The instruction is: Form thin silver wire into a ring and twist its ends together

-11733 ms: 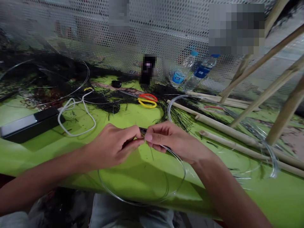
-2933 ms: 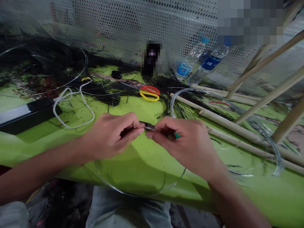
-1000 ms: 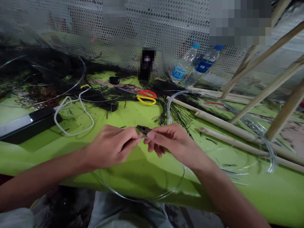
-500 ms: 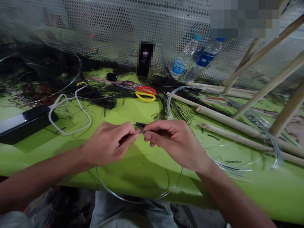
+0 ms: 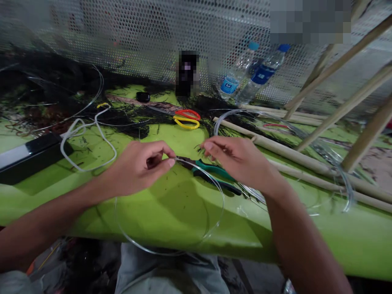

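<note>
My left hand point(image 5: 143, 167) is closed, pinching a thin, shiny, clear-looking wire loop point(image 5: 222, 196) between thumb and fingertips. The loop hangs down over the table's front edge. Pliers with green and black handles point(image 5: 216, 170) lie just beyond the left fingertips, their jaws pointing at them. My right hand point(image 5: 237, 159) is above the handles with thumb and fingers drawn together. Its fingertips are at a bunch of thin black strands point(image 5: 199, 148); whether one is pinched is hard to see.
Red-and-yellow-handled scissors point(image 5: 186, 119) lie at the back among black strands. A larger wire coil point(image 5: 217, 122) and wooden sticks point(image 5: 275, 147) are on the right, with two water bottles point(image 5: 229, 83) behind. A white cord point(image 5: 114, 151) and a black box point(image 5: 33, 157) are at left.
My right hand has let go of the pliers, which now lie on the table, and has moved right and up to the black strands. My left hand still pinches the loop.
</note>
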Action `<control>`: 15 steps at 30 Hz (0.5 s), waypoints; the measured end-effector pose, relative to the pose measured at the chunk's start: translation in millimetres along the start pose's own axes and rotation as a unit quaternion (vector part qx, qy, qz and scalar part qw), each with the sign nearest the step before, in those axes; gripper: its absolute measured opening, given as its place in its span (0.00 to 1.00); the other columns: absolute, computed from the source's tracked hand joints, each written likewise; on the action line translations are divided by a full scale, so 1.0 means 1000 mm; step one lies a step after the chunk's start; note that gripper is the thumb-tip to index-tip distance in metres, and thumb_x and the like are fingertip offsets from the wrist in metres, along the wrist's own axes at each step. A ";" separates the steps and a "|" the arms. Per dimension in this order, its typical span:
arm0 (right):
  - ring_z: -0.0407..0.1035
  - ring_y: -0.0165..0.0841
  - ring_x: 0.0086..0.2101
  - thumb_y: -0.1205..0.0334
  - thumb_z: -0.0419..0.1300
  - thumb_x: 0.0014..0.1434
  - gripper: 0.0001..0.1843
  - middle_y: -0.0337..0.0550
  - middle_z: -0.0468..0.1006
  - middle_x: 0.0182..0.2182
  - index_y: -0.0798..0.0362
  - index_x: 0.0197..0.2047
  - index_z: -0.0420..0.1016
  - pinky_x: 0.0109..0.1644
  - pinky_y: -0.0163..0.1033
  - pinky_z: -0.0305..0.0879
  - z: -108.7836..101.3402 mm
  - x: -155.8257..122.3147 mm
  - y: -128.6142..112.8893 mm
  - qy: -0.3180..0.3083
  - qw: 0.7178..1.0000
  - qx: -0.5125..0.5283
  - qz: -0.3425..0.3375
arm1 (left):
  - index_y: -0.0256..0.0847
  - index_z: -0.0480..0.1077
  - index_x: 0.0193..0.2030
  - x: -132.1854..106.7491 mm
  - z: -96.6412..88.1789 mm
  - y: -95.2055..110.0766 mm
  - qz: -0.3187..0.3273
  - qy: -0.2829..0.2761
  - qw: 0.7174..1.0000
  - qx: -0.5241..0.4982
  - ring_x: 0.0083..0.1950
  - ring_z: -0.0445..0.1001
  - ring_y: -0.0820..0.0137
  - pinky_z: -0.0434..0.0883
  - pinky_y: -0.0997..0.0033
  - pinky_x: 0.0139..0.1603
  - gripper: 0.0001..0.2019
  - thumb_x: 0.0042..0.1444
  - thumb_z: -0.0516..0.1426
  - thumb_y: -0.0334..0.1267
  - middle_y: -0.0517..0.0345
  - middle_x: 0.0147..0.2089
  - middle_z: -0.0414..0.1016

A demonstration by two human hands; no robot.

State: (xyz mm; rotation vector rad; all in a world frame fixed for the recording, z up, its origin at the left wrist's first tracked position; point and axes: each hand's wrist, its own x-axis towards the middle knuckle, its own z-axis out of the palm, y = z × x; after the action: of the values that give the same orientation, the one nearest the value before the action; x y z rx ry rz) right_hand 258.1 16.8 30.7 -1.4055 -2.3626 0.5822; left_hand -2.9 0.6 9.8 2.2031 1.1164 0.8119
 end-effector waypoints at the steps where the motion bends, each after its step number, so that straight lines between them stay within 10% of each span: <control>1: 0.68 0.32 0.26 0.49 0.52 0.73 0.22 0.42 0.80 0.28 0.52 0.40 0.83 0.32 0.38 0.57 -0.002 0.001 0.006 -0.046 0.997 -0.063 0.015 | 0.39 0.77 0.38 0.002 -0.005 -0.002 -0.017 -0.019 0.999 -0.030 0.18 0.57 0.79 0.51 0.77 0.17 0.10 0.66 0.58 0.42 0.69 0.18 0.60; 7: 0.74 0.52 0.49 0.50 0.64 0.61 0.21 0.59 0.80 0.48 0.56 0.51 0.79 0.43 0.43 0.65 0.011 -0.016 0.010 -0.178 0.950 -0.249 0.063 | 0.40 0.75 0.35 0.011 -0.049 -0.003 -0.057 -0.035 0.970 -0.232 0.18 0.46 0.77 0.50 0.74 0.16 0.18 0.72 0.52 0.46 0.67 0.18 0.49; 15: 0.74 0.44 0.30 0.52 0.58 0.59 0.15 0.55 0.79 0.29 0.55 0.29 0.74 0.35 0.44 0.63 0.004 -0.013 0.016 -0.114 0.977 -0.121 0.133 | 0.40 0.73 0.36 0.009 -0.076 0.065 0.030 0.077 0.996 -0.019 0.18 0.50 0.79 0.48 0.74 0.15 0.12 0.68 0.57 0.45 0.67 0.19 0.57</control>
State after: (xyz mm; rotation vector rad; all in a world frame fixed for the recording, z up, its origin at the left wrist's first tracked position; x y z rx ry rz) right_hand 273.9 11.5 18.6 -1.8746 -2.5091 0.5637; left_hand -19.2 -10.6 108.0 2.1818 1.1010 1.0350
